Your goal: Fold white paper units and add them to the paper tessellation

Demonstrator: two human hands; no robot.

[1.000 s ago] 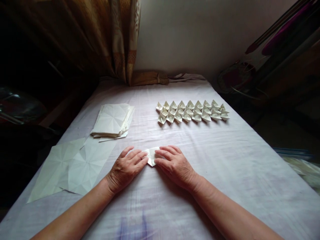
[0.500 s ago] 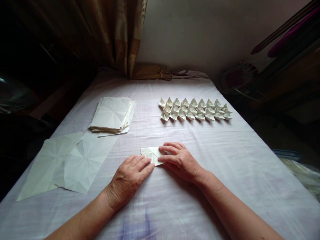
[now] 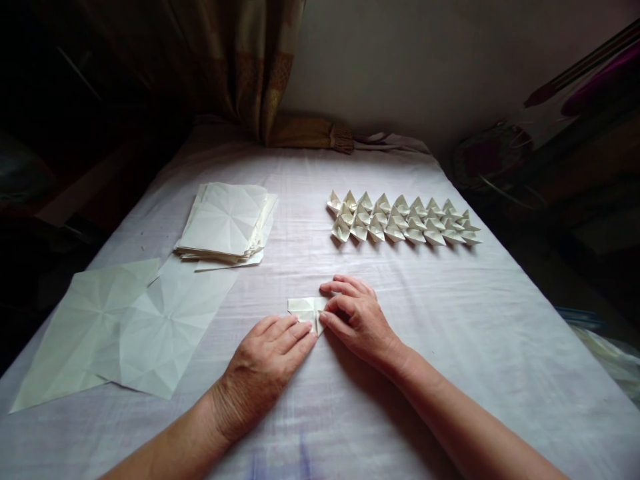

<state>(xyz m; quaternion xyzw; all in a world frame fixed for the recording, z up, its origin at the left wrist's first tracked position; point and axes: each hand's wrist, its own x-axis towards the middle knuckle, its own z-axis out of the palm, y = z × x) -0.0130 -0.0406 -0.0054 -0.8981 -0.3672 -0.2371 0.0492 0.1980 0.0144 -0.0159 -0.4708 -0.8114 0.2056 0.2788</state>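
Observation:
A small folded piece of white paper [image 3: 304,308] lies on the pale cloth-covered table [image 3: 450,320] in front of me. My left hand [image 3: 265,363] rests flat with its fingers stretched out, the fingertips against the paper's near edge. My right hand [image 3: 356,319] has its fingers curled and pinched on the paper's right edge. Beyond, to the right, several small folded paper boats [image 3: 403,220] stand in tight rows.
A stack of creased white square sheets [image 3: 226,221] lies at the back left. Two more creased sheets [image 3: 125,327] lie spread flat at the near left. A brown curtain [image 3: 250,67] hangs behind. Dark clutter borders both sides of the table.
My left hand has slid back toward me and now touches only the paper's near edge. My right hand's fingers have curled onto the right edge. The camera has tilted slightly.

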